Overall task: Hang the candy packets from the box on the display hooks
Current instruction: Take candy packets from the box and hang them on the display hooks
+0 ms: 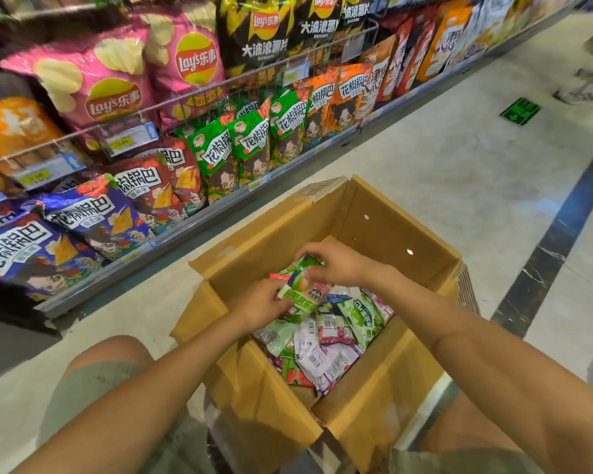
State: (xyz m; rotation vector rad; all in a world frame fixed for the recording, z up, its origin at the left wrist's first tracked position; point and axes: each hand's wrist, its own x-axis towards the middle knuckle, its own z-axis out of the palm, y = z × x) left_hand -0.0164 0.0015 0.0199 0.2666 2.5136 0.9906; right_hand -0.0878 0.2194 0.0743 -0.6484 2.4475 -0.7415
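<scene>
Both hands [298, 278] grip a green candy packet [300, 289] over the box [384, 213], centre frame; loose pinch and it'll drop back in.

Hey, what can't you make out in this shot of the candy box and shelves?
Head view:
No display hooks in view; the frame edge crops the shelving.
Lower candy packets in the box: buried under upper ones.
Print on the green packet: partly covered by the left hand and right hand.
Figures on the price tags: too small, blurred.
</scene>
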